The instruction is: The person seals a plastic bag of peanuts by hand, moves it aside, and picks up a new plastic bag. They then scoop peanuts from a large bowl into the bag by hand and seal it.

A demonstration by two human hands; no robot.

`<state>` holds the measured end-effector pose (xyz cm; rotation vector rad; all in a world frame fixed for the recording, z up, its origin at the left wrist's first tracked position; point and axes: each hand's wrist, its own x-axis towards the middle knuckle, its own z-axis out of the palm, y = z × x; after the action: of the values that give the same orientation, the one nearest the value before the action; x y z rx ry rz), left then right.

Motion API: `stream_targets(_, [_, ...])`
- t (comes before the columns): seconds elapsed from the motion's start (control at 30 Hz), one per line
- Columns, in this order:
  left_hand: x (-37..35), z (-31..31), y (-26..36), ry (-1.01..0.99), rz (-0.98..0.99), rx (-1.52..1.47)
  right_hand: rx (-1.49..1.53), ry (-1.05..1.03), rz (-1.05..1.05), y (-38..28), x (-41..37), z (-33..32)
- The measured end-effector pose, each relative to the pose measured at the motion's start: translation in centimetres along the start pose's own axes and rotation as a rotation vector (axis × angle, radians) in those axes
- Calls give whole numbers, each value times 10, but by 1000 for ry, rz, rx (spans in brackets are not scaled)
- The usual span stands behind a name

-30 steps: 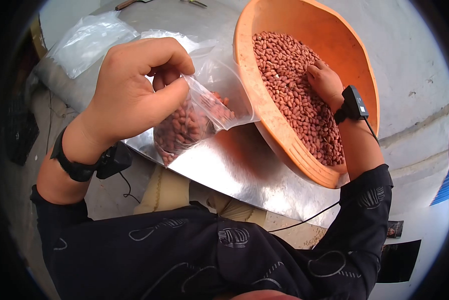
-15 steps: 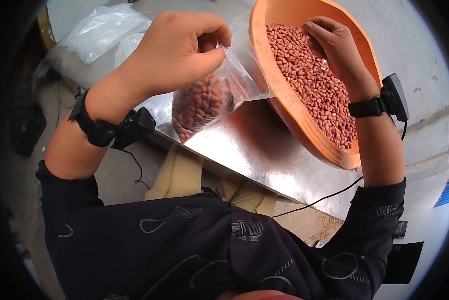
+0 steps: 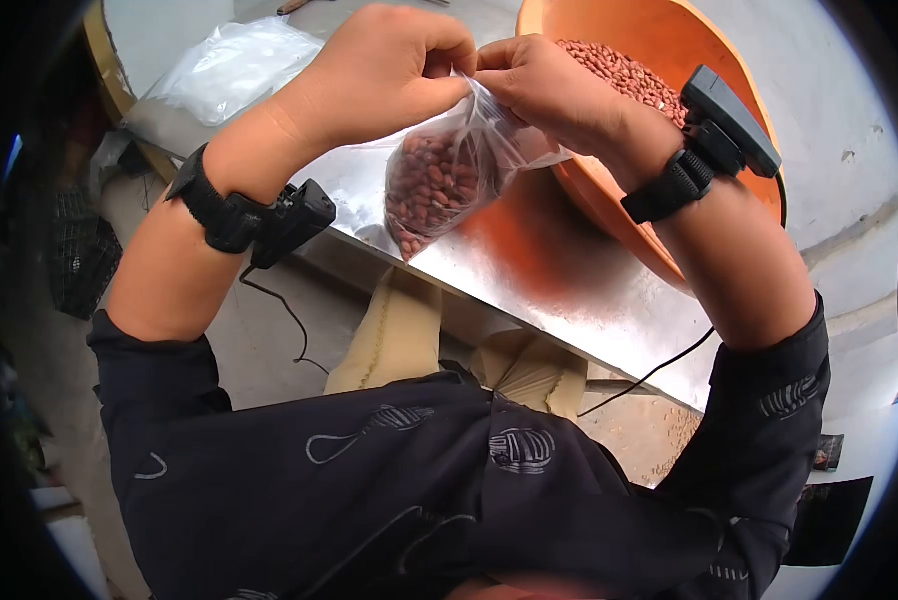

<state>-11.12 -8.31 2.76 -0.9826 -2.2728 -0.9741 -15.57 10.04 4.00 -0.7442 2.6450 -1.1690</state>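
A clear plastic bag (image 3: 439, 185), its lower part filled with reddish-brown peanuts, hangs over the shiny metal table. My left hand (image 3: 394, 75) pinches the bag's top edge between thumb and fingers. Right beside it, my right hand (image 3: 544, 85) is closed on the same top edge, the two hands nearly touching. Behind my right hand and wrist stands an orange basin (image 3: 739, 70) holding loose peanuts (image 3: 624, 75); my forearm hides part of it.
A pile of clear plastic bags (image 3: 234, 70) lies at the back left of the metal table (image 3: 609, 320). A black cable (image 3: 659, 370) crosses the table's front edge at the right. Peanut bits are scattered on the floor below.
My right hand has moved left from over the basin's peanuts to the bag's top and closed on it. The bag and my left hand appear slightly further right and higher in view.
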Motion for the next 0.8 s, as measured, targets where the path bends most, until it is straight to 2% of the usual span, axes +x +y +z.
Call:
stream_targets(0.07, [1,0,-1,3,21,-6,-7,-34,70,-4,-3,-3])
stream_targets(0.17, [1,0,-10,-31,28,-47,-30,53,60,-9,-11,-3])
stream_targets(0.27, [5,-9,-7,-105,53,51,54,70,66,-9,-17,-6])
stream_targets(0.3, [7,-11,-6,-69,99,75,90,84,63,-9,-20,-7])
stream_targets(0.37, [13,-12,-7,-1,197,119,-78,143,-86,-10,-32,-15])
stream_targets(0.4, [18,-7,-22,-25,144,106,-160,175,-157,-11,-39,-19])
stream_targets(0.5, [21,1,-41,-50,76,139,-460,126,-141,-14,-74,-19])
stream_targets(0.57, [28,4,-45,-172,-35,-36,-555,145,-114,-9,-97,-10])
stream_targets(0.63, [31,7,-52,-263,-104,-187,-681,198,-248,2,-107,2])
stream_targets(0.7, [36,12,-49,-334,-127,-297,-610,245,-252,3,-113,12])
stream_targets(0.77, [41,13,-39,-397,-52,-336,-545,240,-213,2,-112,18])
stream_targets(0.8, [44,13,-37,-425,19,-296,-465,292,-284,7,-109,25])
